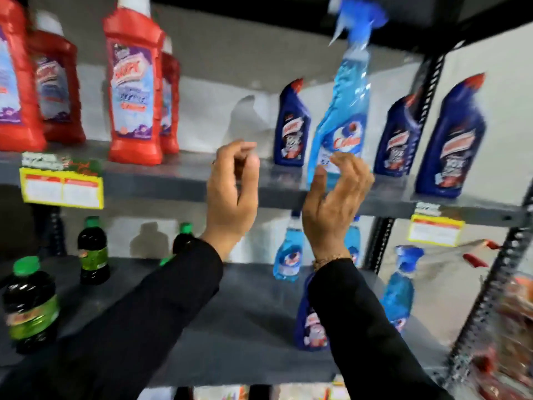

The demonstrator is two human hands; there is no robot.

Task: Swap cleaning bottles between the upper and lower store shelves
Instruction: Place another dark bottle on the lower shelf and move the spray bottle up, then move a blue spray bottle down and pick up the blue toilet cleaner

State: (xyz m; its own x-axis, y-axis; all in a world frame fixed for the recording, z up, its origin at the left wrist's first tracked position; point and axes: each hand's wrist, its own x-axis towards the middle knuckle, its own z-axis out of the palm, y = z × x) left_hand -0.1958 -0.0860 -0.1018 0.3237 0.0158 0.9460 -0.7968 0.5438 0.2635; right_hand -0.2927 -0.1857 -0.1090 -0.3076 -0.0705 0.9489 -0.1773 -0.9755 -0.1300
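Observation:
A light-blue spray bottle (pixel 346 111) stands slightly tilted at the front of the upper shelf (pixel 173 183), among three dark-blue cleaner bottles (pixel 291 125) (pixel 399 137) (pixel 451 140). My right hand (pixel 334 203) is right in front of the spray bottle's base, fingers curled and apart, not wrapped around it. My left hand (pixel 233 194) hovers empty at the shelf edge with loosely curled fingers. On the lower shelf (pixel 230 313) stand more light-blue spray bottles (pixel 288 255) (pixel 401 290) and one dark-blue bottle (pixel 310 324), partly hidden by my right sleeve.
Red bottles (pixel 134 88) fill the left of the upper shelf. Dark bottles with green caps (pixel 30 304) (pixel 93 252) stand on the lower shelf's left. Yellow price tags (pixel 62 189) (pixel 435 230) hang on the shelf edge. A perforated metal upright (pixel 490 284) is at the right.

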